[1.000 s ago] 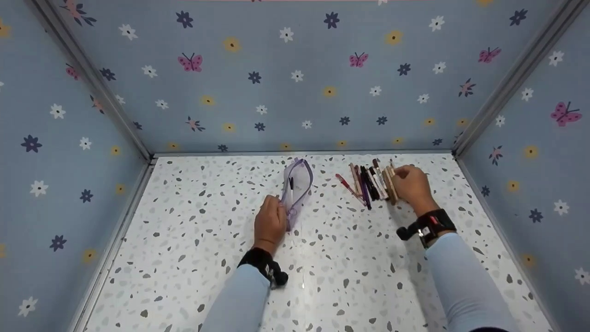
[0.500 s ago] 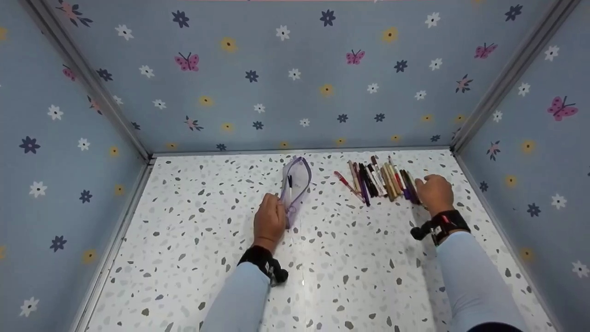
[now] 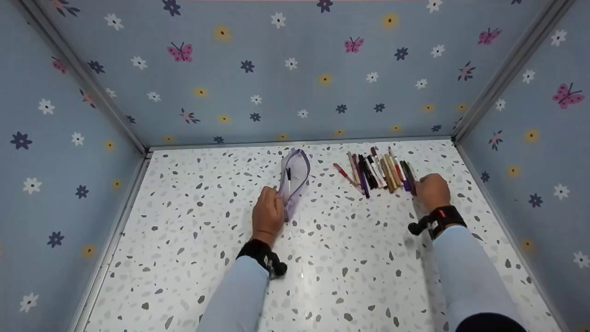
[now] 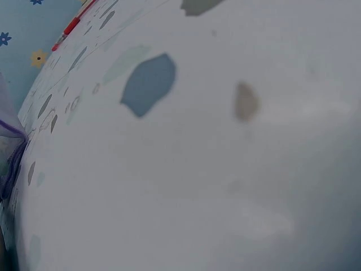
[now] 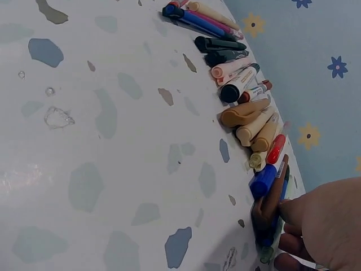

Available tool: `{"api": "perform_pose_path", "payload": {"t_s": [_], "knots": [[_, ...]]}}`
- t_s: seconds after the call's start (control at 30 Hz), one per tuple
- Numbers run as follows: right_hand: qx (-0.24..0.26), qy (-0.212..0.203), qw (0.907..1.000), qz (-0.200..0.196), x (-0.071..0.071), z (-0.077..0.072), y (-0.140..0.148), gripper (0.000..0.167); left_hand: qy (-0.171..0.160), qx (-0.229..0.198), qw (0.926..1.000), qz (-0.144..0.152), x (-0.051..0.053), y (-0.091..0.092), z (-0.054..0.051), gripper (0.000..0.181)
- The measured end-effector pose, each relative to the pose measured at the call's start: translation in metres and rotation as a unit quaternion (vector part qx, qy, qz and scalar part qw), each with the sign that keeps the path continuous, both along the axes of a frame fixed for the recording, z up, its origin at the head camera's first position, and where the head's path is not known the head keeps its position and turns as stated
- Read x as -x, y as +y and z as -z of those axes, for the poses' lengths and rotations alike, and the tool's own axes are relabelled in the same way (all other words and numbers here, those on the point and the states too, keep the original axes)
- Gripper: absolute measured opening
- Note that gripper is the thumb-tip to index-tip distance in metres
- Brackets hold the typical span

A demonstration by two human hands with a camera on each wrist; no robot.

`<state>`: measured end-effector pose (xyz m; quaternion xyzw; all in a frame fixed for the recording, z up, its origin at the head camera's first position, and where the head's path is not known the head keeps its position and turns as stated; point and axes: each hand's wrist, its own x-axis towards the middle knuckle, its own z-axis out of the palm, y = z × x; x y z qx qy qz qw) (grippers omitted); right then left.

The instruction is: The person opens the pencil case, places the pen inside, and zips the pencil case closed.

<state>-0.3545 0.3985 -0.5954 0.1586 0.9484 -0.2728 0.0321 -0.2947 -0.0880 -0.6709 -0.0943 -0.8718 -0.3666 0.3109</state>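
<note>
My left hand [image 3: 268, 211] grips the near end of a translucent purple zip pouch [image 3: 301, 169], whose opening gapes. A white pen with a black end [image 3: 289, 177] lies inside it. In the left wrist view only an edge of the pouch [image 4: 12, 135] shows at the left. At the right end of a row of pens and markers, my right hand [image 3: 433, 190] pinches a brown pen [image 5: 273, 199], with its thumb against it and its fingers curled beneath. Blue and green pens lie close by these fingers, partly hidden. A blue-capped pen [image 5: 263, 182] is just beside them.
Several tan markers [image 3: 390, 173], black markers [image 3: 367, 171] and a purple pen [image 3: 363, 177] lie side by side left of my right hand. A red pen [image 3: 342, 171] slants toward the pouch. Flowered panels [image 3: 276, 60] wall the speckled table [image 3: 322, 267].
My right hand has moved right from the tan markers to the end of the row, uncovering red, blue and dark pens. My left hand stays on the pouch. The head view has tilted slightly.
</note>
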Motion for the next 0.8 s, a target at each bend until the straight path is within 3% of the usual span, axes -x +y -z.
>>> {"api": "perform_pose_path", "payload": {"t_s": [0.23, 0.4, 0.63, 0.8], "knots": [[0.042, 0.004, 0.9991, -0.012, -0.006, -0.01, -0.01, 0.041, -0.013, 0.001, 0.9999, -0.008, -0.001, -0.003, -0.001, 0.019], [0.045, -0.012, 0.9989, -0.003, 0.001, 0.0, -0.005, 0.041, -0.017, 0.002, 0.9998, -0.007, -0.002, -0.001, -0.002, 0.019], [0.066, 0.007, 0.9978, 0.003, -0.012, -0.012, -0.008, 0.045, -0.018, -0.002, 0.9998, -0.006, -0.001, 0.0, -0.002, 0.019], [0.051, 0.016, 0.9984, 0.019, -0.002, -0.006, -0.004, 0.044, -0.015, -0.001, 0.9999, -0.003, -0.001, 0.0, -0.002, 0.019]]}}
